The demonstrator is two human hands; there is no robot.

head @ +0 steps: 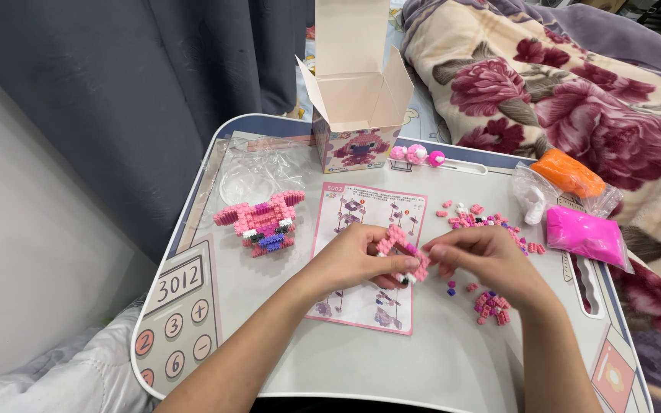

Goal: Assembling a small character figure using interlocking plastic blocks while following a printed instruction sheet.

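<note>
My left hand point(352, 260) and my right hand point(483, 264) meet over the middle of a small lap table point(392, 367). Between them they hold a small pink block assembly point(403, 252), the left gripping its left side, the right pinching its right end. Under the hands lies a pink-bordered instruction sheet point(365, 222). A finished pink block figure point(263, 220) with a blue patch stands to the left. Loose pink and purple blocks point(477, 220) lie scattered on the right, with a further loose cluster point(491, 307) close by my right wrist.
An open cardboard box point(359, 115) stands at the table's far edge beside three small pink balls point(417, 154). Clear plastic wrap point(258, 172) lies far left. Bags of white point(533, 200), orange point(568, 174) and magenta point(587, 233) material sit far right. A floral blanket point(575, 84) lies beyond.
</note>
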